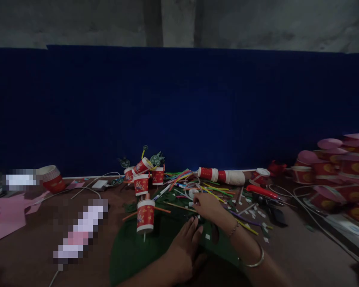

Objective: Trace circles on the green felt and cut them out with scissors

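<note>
My left hand point(184, 249) lies flat, fingers stretched out, on a dark green sheet point(131, 251) on the brown table. My right hand point(208, 205), with a bracelet and bangle on the wrist, reaches forward among coloured straws point(182, 177), its fingers curled in a pinch near a small white piece; what it holds is too small to make out. A red and white paper cup point(145, 216) stands upside down on a stick just left of my hands. Behind it is a cluster of similar red cups point(142, 173) with green cut-outs.
A lying stack of red and white cups point(223, 175) sits behind the straws. Red-handled tools point(261, 191) and white scraps lie right. Many red cups with pink lids point(341, 167) pile at far right. Pink paper point(6, 213), a cup stack point(50, 177) and cables lie left. A blue wall point(179, 107) backs the table.
</note>
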A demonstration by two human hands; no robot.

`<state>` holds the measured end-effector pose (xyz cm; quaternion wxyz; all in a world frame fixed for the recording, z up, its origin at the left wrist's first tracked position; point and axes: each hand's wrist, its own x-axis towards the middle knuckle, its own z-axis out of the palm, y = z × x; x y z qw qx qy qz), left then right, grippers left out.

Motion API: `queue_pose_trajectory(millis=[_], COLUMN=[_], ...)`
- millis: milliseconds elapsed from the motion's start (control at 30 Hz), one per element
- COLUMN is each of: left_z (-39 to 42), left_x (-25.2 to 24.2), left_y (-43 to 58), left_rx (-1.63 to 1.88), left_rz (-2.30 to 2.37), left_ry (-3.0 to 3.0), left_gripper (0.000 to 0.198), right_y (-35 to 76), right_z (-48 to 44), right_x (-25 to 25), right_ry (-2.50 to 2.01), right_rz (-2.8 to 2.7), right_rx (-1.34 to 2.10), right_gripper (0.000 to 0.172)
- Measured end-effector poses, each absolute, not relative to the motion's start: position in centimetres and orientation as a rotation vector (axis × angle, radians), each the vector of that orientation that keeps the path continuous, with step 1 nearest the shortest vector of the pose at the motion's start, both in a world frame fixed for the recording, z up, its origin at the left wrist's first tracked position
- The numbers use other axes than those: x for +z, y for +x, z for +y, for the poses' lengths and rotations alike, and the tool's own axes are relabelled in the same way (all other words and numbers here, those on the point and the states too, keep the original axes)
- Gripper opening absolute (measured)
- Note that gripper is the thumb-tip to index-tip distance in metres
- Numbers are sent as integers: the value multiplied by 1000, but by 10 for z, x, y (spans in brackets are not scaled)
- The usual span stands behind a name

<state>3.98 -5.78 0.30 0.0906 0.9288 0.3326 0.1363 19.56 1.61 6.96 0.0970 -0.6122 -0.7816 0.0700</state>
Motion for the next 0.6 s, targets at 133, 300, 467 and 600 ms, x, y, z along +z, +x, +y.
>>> queue_pose_trajectory(millis=[133, 300, 467, 600], left_z=[-59, -72, -73, -70], left_x=[13, 9, 1, 2], left_y=[41, 32, 17, 16], left_rx=[416, 266, 321, 339], left_rz=[1111, 1479, 1285, 1105], left_ry=[2742, 2613, 2642, 2674], left_gripper=[57, 51, 60, 57], right_y=[190, 202, 216, 229], right_z=[10, 6, 3, 6], right_x=[59, 42, 39, 42], right_ry=[-1561, -1589, -1659, -1758], right_rz=[-2463, -2449, -2380, -2328], right_rx=[399, 308, 152, 170], right_gripper=[15, 19, 21, 24])
